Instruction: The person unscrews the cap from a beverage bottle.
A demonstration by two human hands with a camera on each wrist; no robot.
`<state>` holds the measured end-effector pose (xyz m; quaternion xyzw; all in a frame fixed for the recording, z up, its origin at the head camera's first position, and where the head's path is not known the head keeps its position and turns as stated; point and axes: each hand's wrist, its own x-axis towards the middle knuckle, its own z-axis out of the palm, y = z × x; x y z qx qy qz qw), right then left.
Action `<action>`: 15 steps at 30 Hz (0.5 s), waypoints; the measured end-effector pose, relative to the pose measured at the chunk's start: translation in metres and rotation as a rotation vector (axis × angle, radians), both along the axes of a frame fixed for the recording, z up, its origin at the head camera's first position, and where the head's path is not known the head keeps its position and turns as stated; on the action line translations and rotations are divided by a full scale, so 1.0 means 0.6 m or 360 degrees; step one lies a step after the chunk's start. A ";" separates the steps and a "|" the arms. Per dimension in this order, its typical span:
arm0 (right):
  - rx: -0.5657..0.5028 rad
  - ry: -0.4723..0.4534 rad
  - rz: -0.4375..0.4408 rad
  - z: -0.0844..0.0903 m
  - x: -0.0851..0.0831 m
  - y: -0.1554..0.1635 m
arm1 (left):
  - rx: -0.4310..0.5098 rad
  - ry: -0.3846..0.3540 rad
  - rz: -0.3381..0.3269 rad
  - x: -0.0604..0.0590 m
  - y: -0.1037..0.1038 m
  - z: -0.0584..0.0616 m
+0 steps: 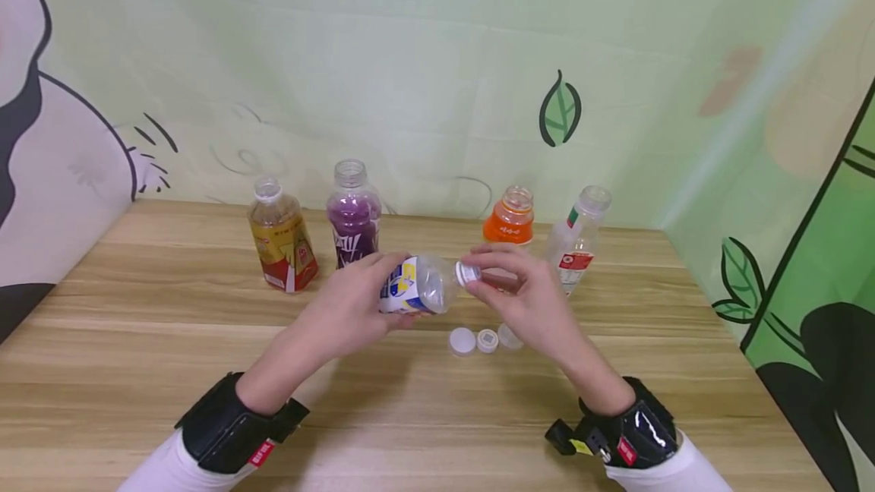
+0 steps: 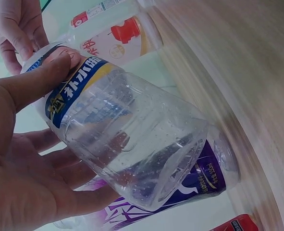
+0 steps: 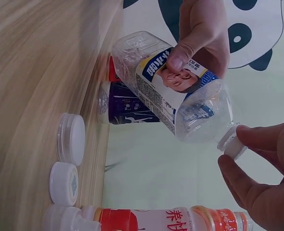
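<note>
I am holding the clear, empty plastic bottle with the blue-and-yellow label (image 1: pixel 418 285) sideways above the wooden table (image 1: pixel 410 401), my left hand (image 1: pixel 355 302) wrapping its thin, light, probably crushable body while my right hand (image 1: pixel 522 294) is pinching its white cap (image 1: pixel 468 273).

A: Head view bright, even, diffuse; only soft shadows under the forearms on the table (image 1: pixel 137 310). Edges bow slightly.

B: Wrist views dimmer. Tabletop streaked with blur; left hand (image 2: pixel 17 159) close and soft. Small highlights on the clear bottle (image 2: pixel 132 144).
</note>
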<state>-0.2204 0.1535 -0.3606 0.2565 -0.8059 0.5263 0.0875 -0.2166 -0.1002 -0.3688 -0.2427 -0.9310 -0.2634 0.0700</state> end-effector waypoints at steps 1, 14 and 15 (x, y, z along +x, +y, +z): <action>-0.0002 -0.0008 -0.0004 0.000 0.000 0.000 | 0.0000 -0.0002 -0.0001 0.000 0.000 0.000; -0.0050 -0.0036 -0.0042 -0.005 -0.003 0.000 | 0.0039 -0.0021 -0.0017 -0.003 0.000 -0.002; -0.0047 -0.0033 -0.0048 -0.004 -0.003 0.000 | 0.0038 -0.0022 -0.0015 -0.003 0.000 -0.003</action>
